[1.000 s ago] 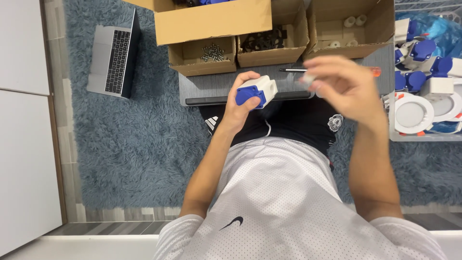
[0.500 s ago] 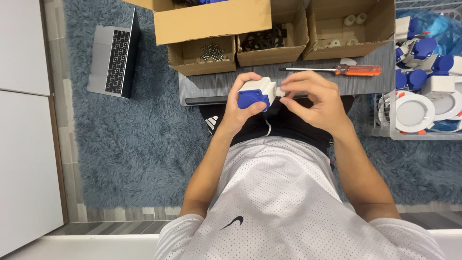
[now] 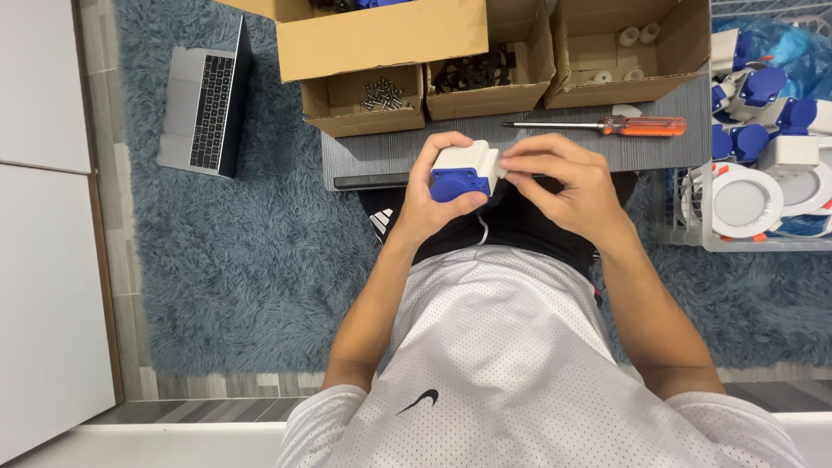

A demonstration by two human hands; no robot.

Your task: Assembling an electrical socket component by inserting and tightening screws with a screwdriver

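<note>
My left hand (image 3: 426, 201) grips a small white box-shaped socket with a round blue cap (image 3: 464, 171), held above my lap in front of the low grey table (image 3: 555, 147). The fingertips of my right hand (image 3: 565, 184) pinch at the right side of that white body. Whether a small part sits between those fingers is hidden. An orange-handled screwdriver (image 3: 607, 126) lies on the table just beyond my right hand.
Cardboard boxes stand along the table's far edge: one with screws (image 3: 379, 93), one with black rings (image 3: 482, 74), one with white parts (image 3: 620, 43). A wire basket of white and blue sockets (image 3: 763, 165) sits at right. An open laptop (image 3: 208, 104) lies on the blue shaggy rug.
My right hand came down from the raised position at the right and closed in on the socket's right side. The left hand has held the socket throughout, tilting it slightly.
</note>
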